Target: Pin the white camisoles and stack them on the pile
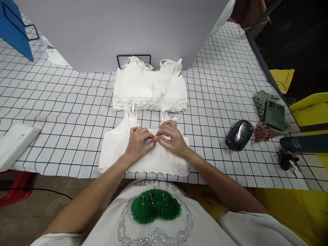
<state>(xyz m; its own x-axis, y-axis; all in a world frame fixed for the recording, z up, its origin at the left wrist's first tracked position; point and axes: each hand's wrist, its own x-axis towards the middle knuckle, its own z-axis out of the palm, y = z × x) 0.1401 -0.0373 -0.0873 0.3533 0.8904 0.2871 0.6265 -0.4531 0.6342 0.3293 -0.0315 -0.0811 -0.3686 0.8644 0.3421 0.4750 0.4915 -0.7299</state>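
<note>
A white strappy crop top (pixel 164 160) lies flat in front of me, its straps pointing away and its wavy hem toward me. Over its upper middle edge, my left hand (pixel 140 140) and my right hand (pixel 172 137) meet with thumbs and forefingers pinched together. A small bit of white at the top's neckline shows between the fingertips; its exact form is too small to make out. Just beyond lies a stack of similar white tops (pixel 138 83), layered with straps bunched at the far side.
A large grey-white panel (pixel 128 30) stands behind the stack. On the checked tablecloth (pixel 210 102) at right are a shiny black case (pixel 239 135), a green phone (pixel 274 115), keys (pixel 287 159) and a dark bottle (pixel 304 142). A white box (pixel 16 143) lies at left.
</note>
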